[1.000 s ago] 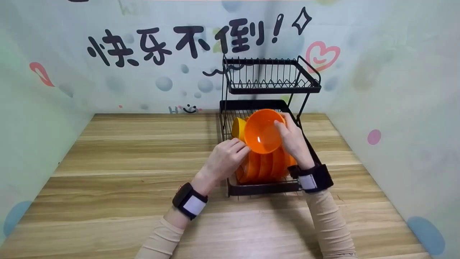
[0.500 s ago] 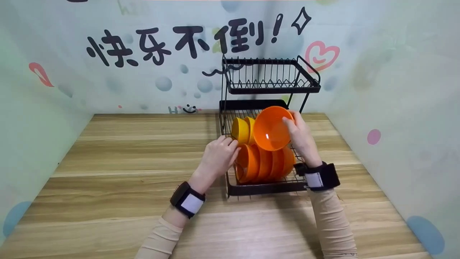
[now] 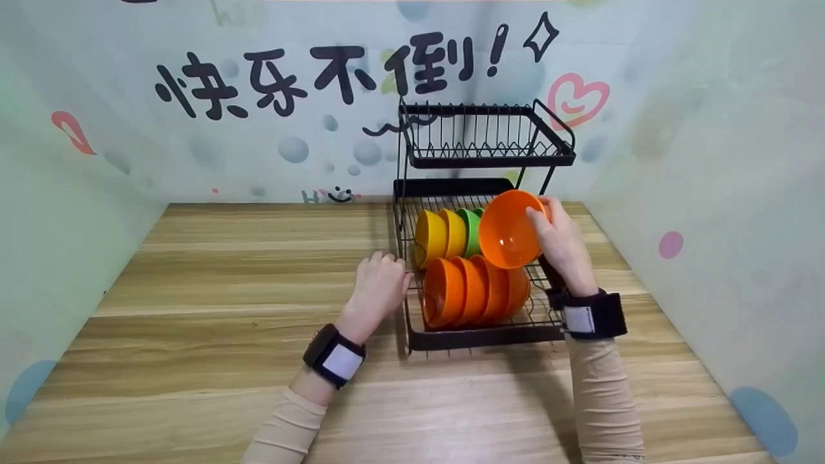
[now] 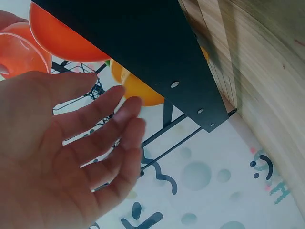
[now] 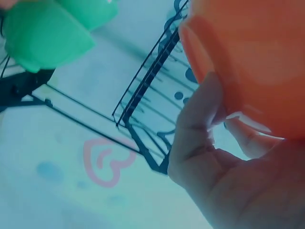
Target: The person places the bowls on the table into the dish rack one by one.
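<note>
My right hand (image 3: 555, 241) grips an orange bowl (image 3: 509, 229) by its rim and holds it tilted above the right side of the black dish rack's lower tier (image 3: 477, 335); the right wrist view shows my thumb on the orange bowl (image 5: 252, 57). Several orange bowls (image 3: 474, 290) stand on edge in the front row, with two yellow bowls (image 3: 438, 235) and a green bowl (image 3: 472, 231) behind. My left hand (image 3: 377, 287) is empty, just left of the rack; the left wrist view shows its fingers (image 4: 102, 143) relaxed.
The rack's upper tier (image 3: 483, 138) is an empty wire basket. The rack stands at the back of a wooden table (image 3: 213, 309) enclosed by printed walls at the left, back and right.
My right hand has carried the orange bowl up and to the right, uncovering the green bowl. My left hand has drawn back from the bowls to the rack's left edge.
</note>
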The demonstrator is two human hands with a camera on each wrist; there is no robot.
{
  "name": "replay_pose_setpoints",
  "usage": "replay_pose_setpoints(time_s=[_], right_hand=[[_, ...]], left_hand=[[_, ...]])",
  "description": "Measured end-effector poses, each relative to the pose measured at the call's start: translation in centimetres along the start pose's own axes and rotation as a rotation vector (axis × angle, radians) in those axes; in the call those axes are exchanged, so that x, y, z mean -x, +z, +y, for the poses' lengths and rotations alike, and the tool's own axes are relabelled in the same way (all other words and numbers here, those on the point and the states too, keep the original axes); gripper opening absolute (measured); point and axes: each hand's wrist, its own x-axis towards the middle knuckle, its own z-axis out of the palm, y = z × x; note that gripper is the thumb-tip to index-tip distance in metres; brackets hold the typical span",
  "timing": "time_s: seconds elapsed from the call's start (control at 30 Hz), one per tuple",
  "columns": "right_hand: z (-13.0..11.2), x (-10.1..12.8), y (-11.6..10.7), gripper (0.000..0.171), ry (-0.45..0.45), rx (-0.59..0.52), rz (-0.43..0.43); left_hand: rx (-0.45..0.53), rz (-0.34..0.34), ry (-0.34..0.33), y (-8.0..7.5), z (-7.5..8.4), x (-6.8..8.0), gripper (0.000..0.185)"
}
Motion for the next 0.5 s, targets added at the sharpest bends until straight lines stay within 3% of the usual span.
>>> replay_pose_setpoints(time_s=[0.5], right_hand=[[0.9, 0.1, -2.2, 0.058, 0.043, 0.266, 0.006]], left_hand=[[0.027, -0.164, -0.043, -0.1, 0.2, 0.3, 0.031]])
